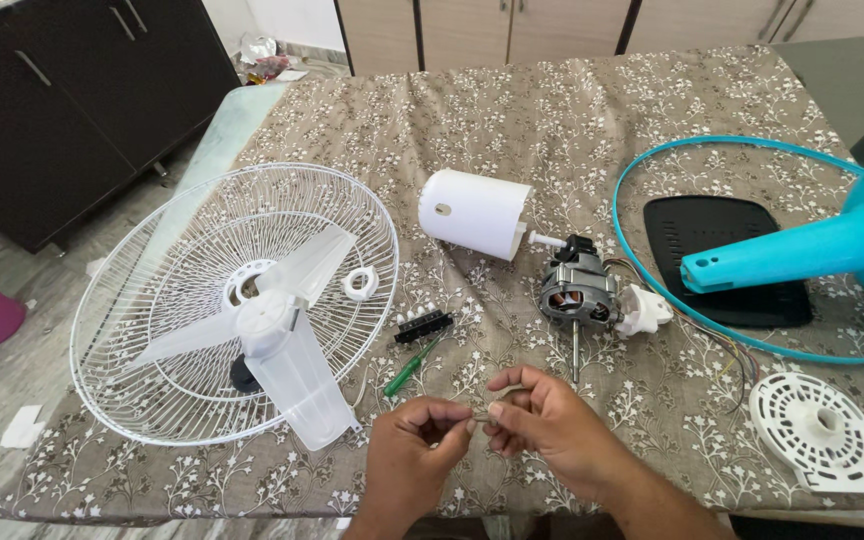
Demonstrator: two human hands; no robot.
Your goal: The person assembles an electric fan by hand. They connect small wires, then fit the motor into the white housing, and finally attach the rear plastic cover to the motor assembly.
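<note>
My left hand (414,447) and my right hand (542,420) meet near the table's front edge, fingertips pinching a small thin part (482,408) between them; what it is I cannot tell. Just beyond the hands lies a green-handled screwdriver (407,368) and a small black switch block (423,325). A fan motor (580,295) with its shaft pointing toward me lies ahead of my right hand. A white motor cover (475,212) lies behind it.
A white wire fan guard (152,250) with a translucent blade (287,335) on it lies at the left. A teal ring (652,150), teal fan stand (802,250), black plate (722,235) and white round grille (820,432) lie at the right. The patterned cloth (552,110) covers the table.
</note>
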